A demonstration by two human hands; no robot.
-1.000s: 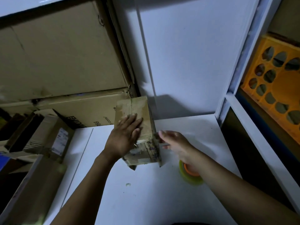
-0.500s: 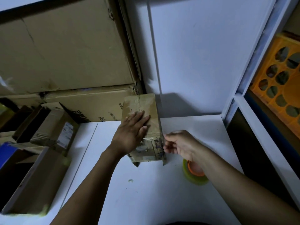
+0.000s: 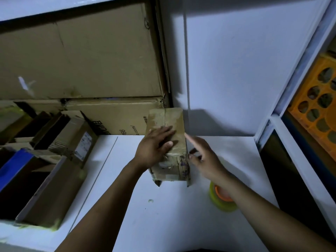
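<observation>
Pressing flat on the taped cardboard box [image 3: 168,119], left hand [image 3: 154,148] kept fingers straight. Box stood on white table [image 3: 163,224] near back wall. Right hand [image 3: 205,158], blurred, fingers loosely spread, just beside box's right side; contact unclear. Tape roll [image 3: 221,201] under right wrist.

Left hand [image 3: 154,148] rests flat on cardboard box [image 3: 169,119] (right hand [image 3: 205,157] beside).
</observation>
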